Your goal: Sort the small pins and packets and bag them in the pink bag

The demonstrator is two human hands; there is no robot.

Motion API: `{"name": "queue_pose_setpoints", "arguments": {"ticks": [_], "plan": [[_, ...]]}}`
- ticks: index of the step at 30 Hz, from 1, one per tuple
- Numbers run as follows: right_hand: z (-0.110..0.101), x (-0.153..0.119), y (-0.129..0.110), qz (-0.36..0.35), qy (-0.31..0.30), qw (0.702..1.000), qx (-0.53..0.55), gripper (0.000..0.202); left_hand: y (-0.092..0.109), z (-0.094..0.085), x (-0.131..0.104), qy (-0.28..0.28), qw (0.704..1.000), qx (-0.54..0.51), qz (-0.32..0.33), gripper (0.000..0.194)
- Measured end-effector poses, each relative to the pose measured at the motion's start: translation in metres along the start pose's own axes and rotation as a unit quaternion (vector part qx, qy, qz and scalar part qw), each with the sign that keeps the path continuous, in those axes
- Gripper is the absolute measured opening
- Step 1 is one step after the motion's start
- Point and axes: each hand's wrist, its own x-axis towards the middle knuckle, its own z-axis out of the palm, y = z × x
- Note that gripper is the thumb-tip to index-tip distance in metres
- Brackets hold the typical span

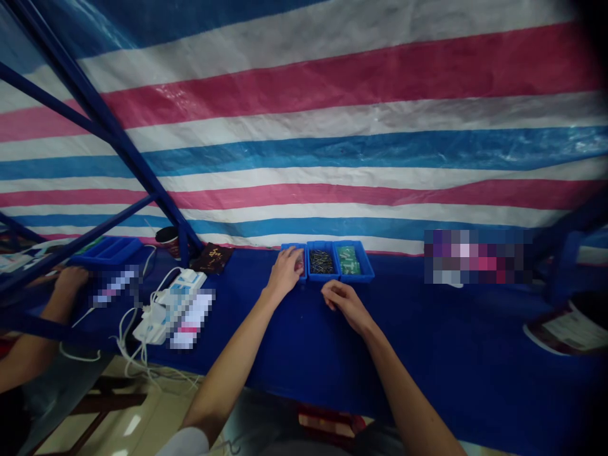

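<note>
Three small blue bins stand in a row at the back of the blue table. My left hand [285, 269] reaches into the left bin [294, 246], its fingers bent over reddish contents that it mostly hides. Dark, thin pieces like screws or pins [321, 261] fill the middle bin. In the right bin [365, 266] lie small green pieces [349, 260]. My right hand [339, 296] is just in front of the middle and right bins, its fingers curled together; anything between them is too small to make out.
Left of me lie a white power strip [164, 310] with cables, a brown packet [212, 258] and a dark cup [168, 237]. Another person's hand [71, 278] is at far left, beyond blue metal bars [137, 161]. A round container [570, 326] stands at right.
</note>
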Motion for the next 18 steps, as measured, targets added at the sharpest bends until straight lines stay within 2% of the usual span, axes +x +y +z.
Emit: {"name": "queue_pose_setpoints", "arguments": {"ticks": [3, 6, 8, 12, 15, 18], "plan": [[0.000, 0.003, 0.008, -0.062, 0.104, 0.983, -0.138, 0.036, 0.001, -0.002, -0.001, 0.061, 0.997, -0.014, 0.047, 0.049], [0.001, 0.007, 0.015, -0.098, 0.156, 0.937, -0.297, 0.044, 0.007, -0.002, 0.021, 0.069, 0.994, -0.019, 0.078, 0.040], [0.002, 0.009, 0.020, -0.092, 0.163, 0.912, -0.364, 0.044, 0.012, 0.001, 0.046, 0.029, 0.996, 0.004, 0.084, 0.039], [0.002, 0.011, 0.026, -0.083, 0.158, 0.894, -0.412, 0.041, 0.020, 0.015, 0.095, -0.117, 0.984, 0.112, 0.069, 0.044], [0.000, 0.009, 0.026, -0.097, 0.144, 0.894, -0.413, 0.037, 0.023, 0.024, 0.115, -0.156, 0.977, 0.125, 0.075, 0.034], [-0.001, 0.003, 0.022, -0.106, 0.119, 0.902, -0.402, 0.040, 0.021, 0.025, 0.123, -0.175, 0.973, 0.130, 0.077, 0.025]]}}
